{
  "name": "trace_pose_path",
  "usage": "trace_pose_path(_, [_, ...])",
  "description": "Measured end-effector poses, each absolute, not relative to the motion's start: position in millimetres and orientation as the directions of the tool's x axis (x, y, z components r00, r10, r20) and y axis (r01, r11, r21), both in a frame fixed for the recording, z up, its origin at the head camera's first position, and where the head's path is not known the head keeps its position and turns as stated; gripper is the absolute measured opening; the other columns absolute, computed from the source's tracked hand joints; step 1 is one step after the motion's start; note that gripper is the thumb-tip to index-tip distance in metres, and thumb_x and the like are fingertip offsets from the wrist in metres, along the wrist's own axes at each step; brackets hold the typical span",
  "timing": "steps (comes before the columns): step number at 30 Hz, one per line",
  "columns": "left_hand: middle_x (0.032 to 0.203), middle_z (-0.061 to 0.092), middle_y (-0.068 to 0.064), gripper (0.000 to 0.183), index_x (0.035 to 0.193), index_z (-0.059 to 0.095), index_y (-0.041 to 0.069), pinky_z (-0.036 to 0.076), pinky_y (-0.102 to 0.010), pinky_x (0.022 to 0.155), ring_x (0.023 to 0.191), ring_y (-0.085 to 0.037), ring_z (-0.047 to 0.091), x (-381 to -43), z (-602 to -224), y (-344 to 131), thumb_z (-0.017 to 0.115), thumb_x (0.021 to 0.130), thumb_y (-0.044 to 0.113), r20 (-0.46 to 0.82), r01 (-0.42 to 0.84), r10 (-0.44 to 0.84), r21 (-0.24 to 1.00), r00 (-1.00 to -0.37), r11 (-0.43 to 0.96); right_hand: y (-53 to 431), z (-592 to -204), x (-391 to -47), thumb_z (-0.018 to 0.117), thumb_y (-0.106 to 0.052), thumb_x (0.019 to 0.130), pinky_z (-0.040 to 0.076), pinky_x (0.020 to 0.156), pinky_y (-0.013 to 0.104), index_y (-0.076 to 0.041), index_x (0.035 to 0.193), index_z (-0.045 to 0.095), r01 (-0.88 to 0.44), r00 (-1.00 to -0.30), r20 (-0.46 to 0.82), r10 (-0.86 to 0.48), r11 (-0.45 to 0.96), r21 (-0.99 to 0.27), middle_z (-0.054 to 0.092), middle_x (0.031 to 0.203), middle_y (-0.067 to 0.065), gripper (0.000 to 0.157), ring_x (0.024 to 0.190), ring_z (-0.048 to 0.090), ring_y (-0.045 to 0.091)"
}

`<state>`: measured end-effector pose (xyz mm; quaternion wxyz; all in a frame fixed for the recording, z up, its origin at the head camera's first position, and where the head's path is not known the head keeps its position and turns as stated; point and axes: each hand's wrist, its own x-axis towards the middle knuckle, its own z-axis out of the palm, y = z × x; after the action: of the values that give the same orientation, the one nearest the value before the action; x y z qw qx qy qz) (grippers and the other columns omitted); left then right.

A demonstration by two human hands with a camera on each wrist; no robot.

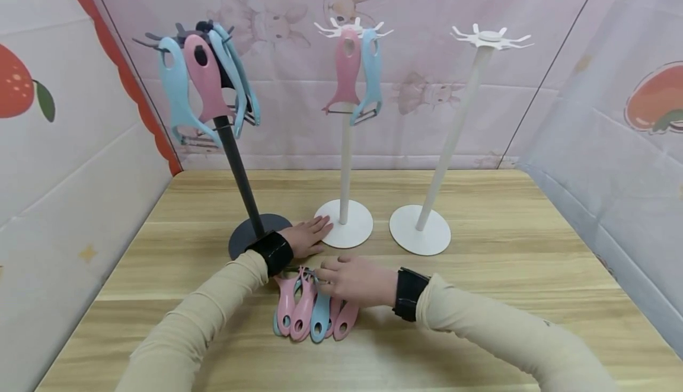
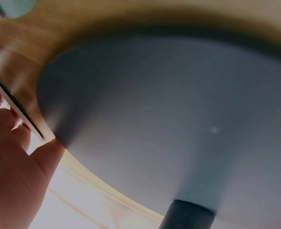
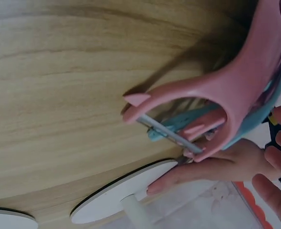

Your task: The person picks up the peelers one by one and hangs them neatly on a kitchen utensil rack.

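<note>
My left hand (image 1: 308,236) lies with its fingers stretched out onto the rim of the middle white stand's base (image 1: 352,235); in the left wrist view its thumb is by the edge of the black base (image 2: 145,109). Over a pile of pink and blue peelers hovers my right hand (image 1: 358,281), its fingers loosely extended at the pile's right side. A pink peeler (image 1: 347,321) lies partly beneath it, with a blue peeler (image 1: 320,318) to the left. The right wrist view shows a pink peeler (image 3: 235,86) close up, the fingertips apart from it.
At left, a black stand (image 1: 240,166) carries several peelers in blue, pink and black. The middle white stand (image 1: 345,166) has one pink and one blue peeler on its hooks. On the right, another white stand (image 1: 453,125) has bare hooks. Patterned sheets (image 1: 427,119) enclose the wooden table (image 1: 507,249).
</note>
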<state>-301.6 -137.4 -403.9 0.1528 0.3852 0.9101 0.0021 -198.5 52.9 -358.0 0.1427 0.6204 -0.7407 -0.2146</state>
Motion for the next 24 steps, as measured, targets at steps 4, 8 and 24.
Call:
trace_pose_path(4, [0.149,0.011,-0.021,0.058,0.144,0.018,0.0,0.022,-0.051,0.104,0.136,-0.033,0.011,-305.5,-409.7,-138.9,0.041,0.098,0.026,-0.268,0.706,0.708,0.122,-0.654,0.698,47.6,-365.0,-197.2,0.059,-0.027,0.088,0.04,0.068,0.02,-0.028,0.118,0.06,-0.815,-0.159,-0.078,-0.984,0.086,0.572,0.053,0.121,-0.005,0.031,0.107,0.047,0.011])
trace_pose_path(8, [0.15,0.01,-0.019,0.059,0.145,0.017,0.002,0.022,-0.051,0.104,0.137,-0.032,0.01,-309.2,-415.8,-140.1,0.04,0.098,0.028,-0.267,0.709,0.708,0.111,-0.654,0.696,43.1,-370.4,-197.7,0.055,-0.027,0.089,0.037,0.062,0.019,-0.03,0.114,0.062,-0.776,-0.137,-0.062,-0.989,0.068,0.627,0.054,0.114,-0.008,0.026,0.097,0.048,0.008])
trace_pose_path(24, [0.15,0.011,-0.018,0.059,0.145,0.017,0.003,0.023,-0.051,0.103,0.137,-0.032,0.011,-312.5,-423.0,-141.8,0.041,0.098,0.028,-0.248,0.71,0.711,0.11,-0.658,0.696,39.8,-367.7,-200.7,0.051,-0.027,0.091,0.042,0.072,0.023,-0.027,0.11,0.061,-0.777,-0.113,-0.095,-0.989,0.028,0.629,0.057,0.112,-0.008,0.022,0.105,0.048,0.009])
